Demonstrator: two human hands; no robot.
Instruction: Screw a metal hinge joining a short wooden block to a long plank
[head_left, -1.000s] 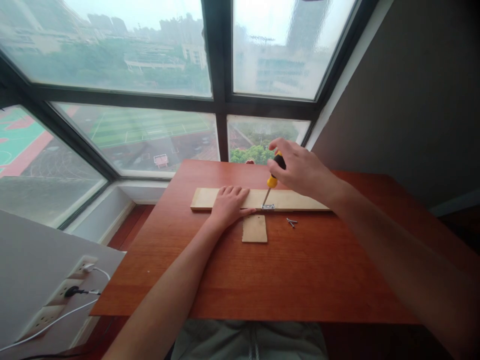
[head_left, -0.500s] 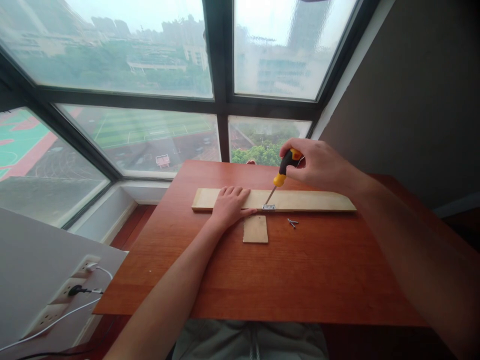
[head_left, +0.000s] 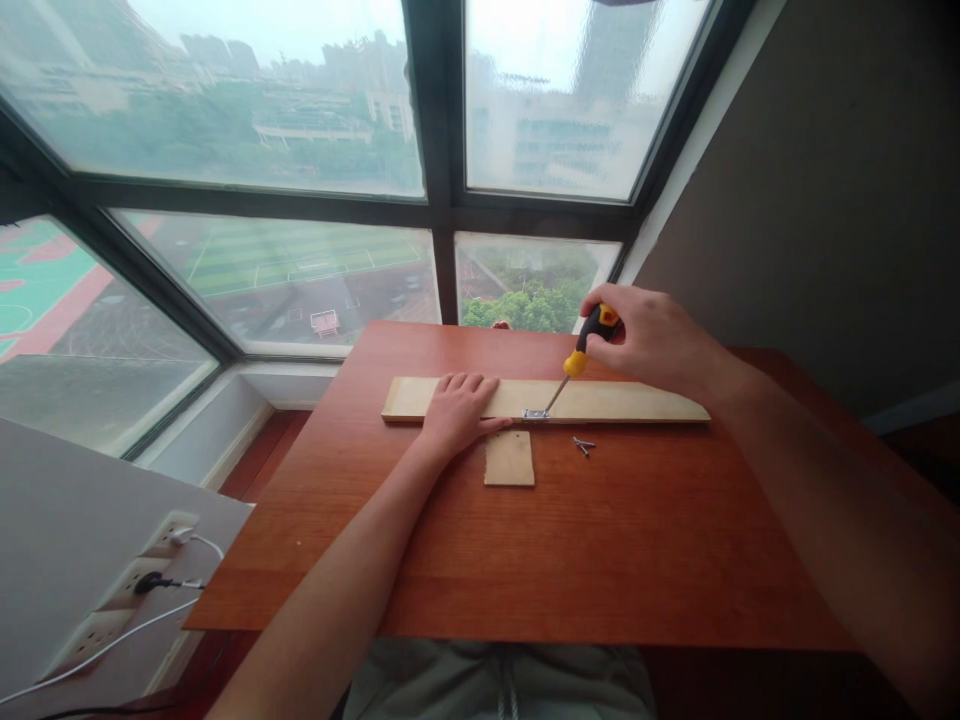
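Observation:
A long pale wooden board lies crosswise on the table. My left hand rests flat on its left part, fingers stretched out, thumb by the front edge. At the board's front edge sits a small metal hinge, just right of my left thumb. My right hand grips the handle of a yellow and black screwdriver, tilted with its tip down at the hinge's right end. Several screws lie on the table in front of the board. Nearer me is a small square wooden piece with a hole.
The reddish-brown table ends just before my lap. Large windows rise behind it, and a dark wall stands at the right. Wall sockets with plugged-in cables are at the lower left.
My right hand has moved the screwdriver slightly to the right, its tip shifting from the hinge's left part to its right end. My left hand stays put on the board.

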